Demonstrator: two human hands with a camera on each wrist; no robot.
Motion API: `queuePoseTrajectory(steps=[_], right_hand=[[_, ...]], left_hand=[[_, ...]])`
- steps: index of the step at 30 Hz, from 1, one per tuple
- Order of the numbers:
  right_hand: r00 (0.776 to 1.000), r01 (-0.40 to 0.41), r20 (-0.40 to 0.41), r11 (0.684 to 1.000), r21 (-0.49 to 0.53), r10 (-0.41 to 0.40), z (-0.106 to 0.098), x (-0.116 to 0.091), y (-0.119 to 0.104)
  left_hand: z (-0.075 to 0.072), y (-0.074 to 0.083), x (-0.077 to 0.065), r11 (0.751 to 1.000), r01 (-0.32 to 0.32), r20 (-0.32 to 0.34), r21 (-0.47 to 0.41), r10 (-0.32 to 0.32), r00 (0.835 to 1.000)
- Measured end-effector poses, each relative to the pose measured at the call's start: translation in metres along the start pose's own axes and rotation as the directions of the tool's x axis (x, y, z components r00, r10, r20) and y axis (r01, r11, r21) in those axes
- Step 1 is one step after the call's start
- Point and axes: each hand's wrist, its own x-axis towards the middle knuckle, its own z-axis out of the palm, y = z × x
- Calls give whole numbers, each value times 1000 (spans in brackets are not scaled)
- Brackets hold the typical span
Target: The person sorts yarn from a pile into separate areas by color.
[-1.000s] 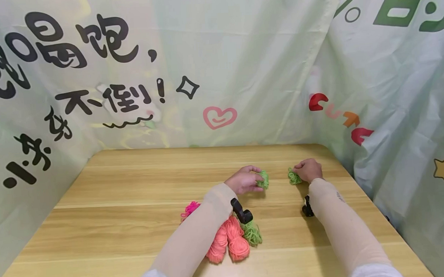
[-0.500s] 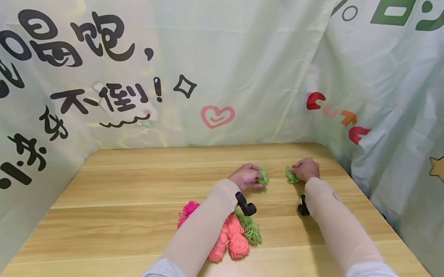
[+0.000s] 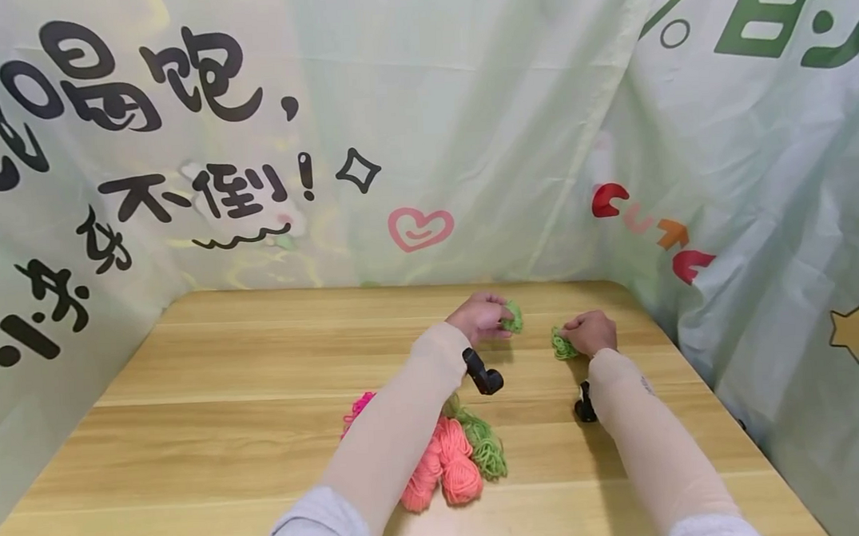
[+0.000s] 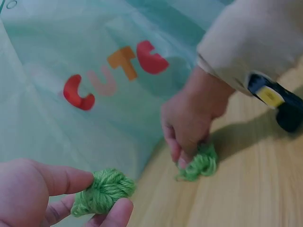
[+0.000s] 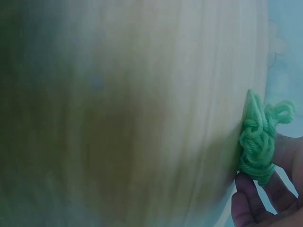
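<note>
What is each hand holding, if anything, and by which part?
The left hand pinches one green yarn bundle by opposite sides; the right hand pinches another green bundle by the edge nearest the hand.

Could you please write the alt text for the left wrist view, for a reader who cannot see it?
The left hand pinches a small bundle of green yarn in the foreground. Beyond it, the right hand grips another green bundle at the wooden table, before a pale green curtain with colourful letters.
</note>
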Motion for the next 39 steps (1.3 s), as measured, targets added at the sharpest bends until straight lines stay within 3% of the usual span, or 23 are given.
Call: queuePoseTrajectory(steps=[5,12,22,29,33,39], right_hand=[[1000,-20,-20,1000,16,21,-1,0,1],[999,-24,-20,999,21,25,2,-2,4],[999,-29,-39,999,43,31,3,0,6],[999,-36,-34,999,40,37,3,-1,6],[999,-32,-26,999,31,32,3,0,7],[999,-35,-35,999,35,37,3,3,6]], left_hand=[[11,5,1,1000,-16,18,-4,16,1000],[22,-21,10,999,27,10,-34,-27,1000],[44,-44,12,995,9,-121,99,3,993],[51,-55,19,987,5,-202,159,27,979],[52,-56,21,985,-11,-181,174,43,983],[52,-54,19,993,-5,-61,118,12,998]])
